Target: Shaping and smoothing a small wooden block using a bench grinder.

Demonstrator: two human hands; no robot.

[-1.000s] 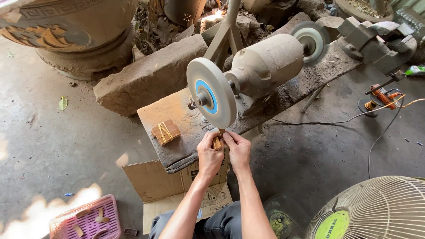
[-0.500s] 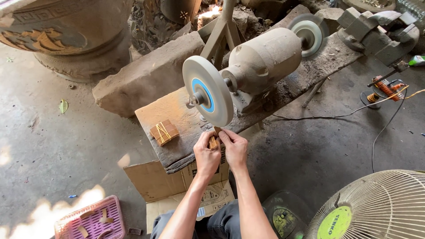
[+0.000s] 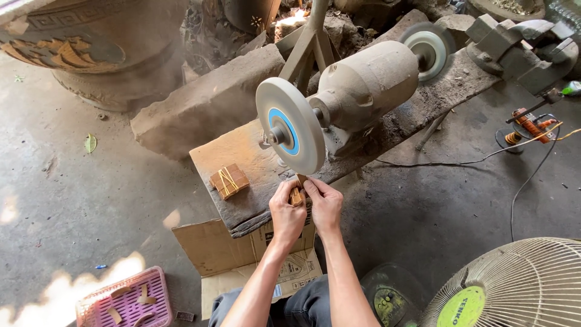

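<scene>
A small wooden piece sits pinched between the left hand and right hand, both closed on it, touching the buffing wheel's lower edge.

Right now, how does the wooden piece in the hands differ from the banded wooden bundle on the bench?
The wooden piece is pinched between both hands just under the near grinding wheel; the banded bundle lies untouched on the bench. The piece is single and mostly hidden; the bundle is stacked, bound with bands and fully visible. Both are light brown wood.
</scene>
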